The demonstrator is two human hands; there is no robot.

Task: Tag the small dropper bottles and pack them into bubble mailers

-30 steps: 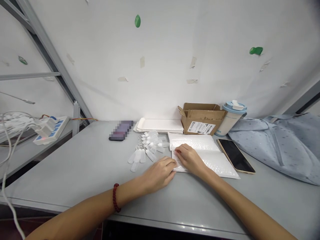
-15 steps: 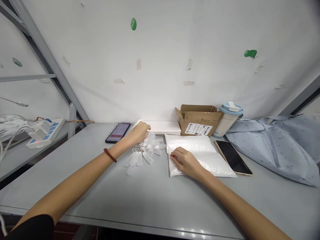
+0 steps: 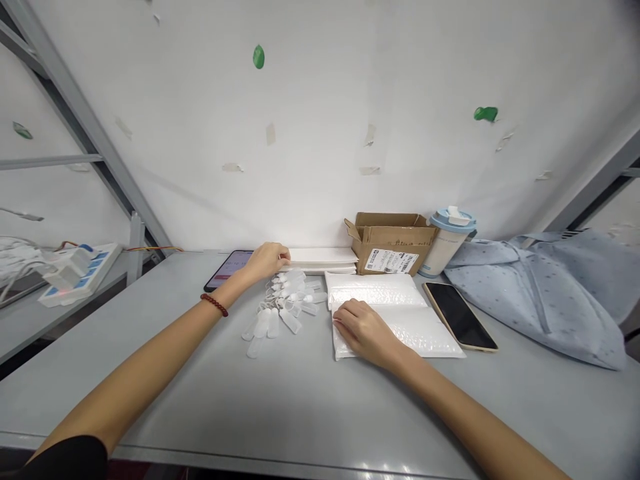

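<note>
At the back of the table, my left hand (image 3: pixel 270 260) is closed over the left end of a low white stack of flat pieces (image 3: pixel 325 256); its fingertips are partly hidden. Just in front lies a loose pile of translucent white tags with loops (image 3: pixel 273 320). My right hand (image 3: pixel 365 330) rests on the nearer white bubble mailer (image 3: pixel 420 333), fingers curled together at its left edge. Another bubble mailer (image 3: pixel 375 288) lies behind, partly covered by the nearer one.
A phone (image 3: pixel 227 270) with a lit screen lies by my left wrist. An open cardboard box (image 3: pixel 395 243), a lidded cup (image 3: pixel 447 247), a dark-screened phone (image 3: pixel 463 317) and a blue patterned cloth bag (image 3: pixel 537 300) stand or lie to the right. A power strip (image 3: pixel 83 277) is far left.
The camera view has shifted slightly. The left end of the white stack, raised under my left hand before, now looks level. My right fingers have drawn closer together at the mailer's edge.
</note>
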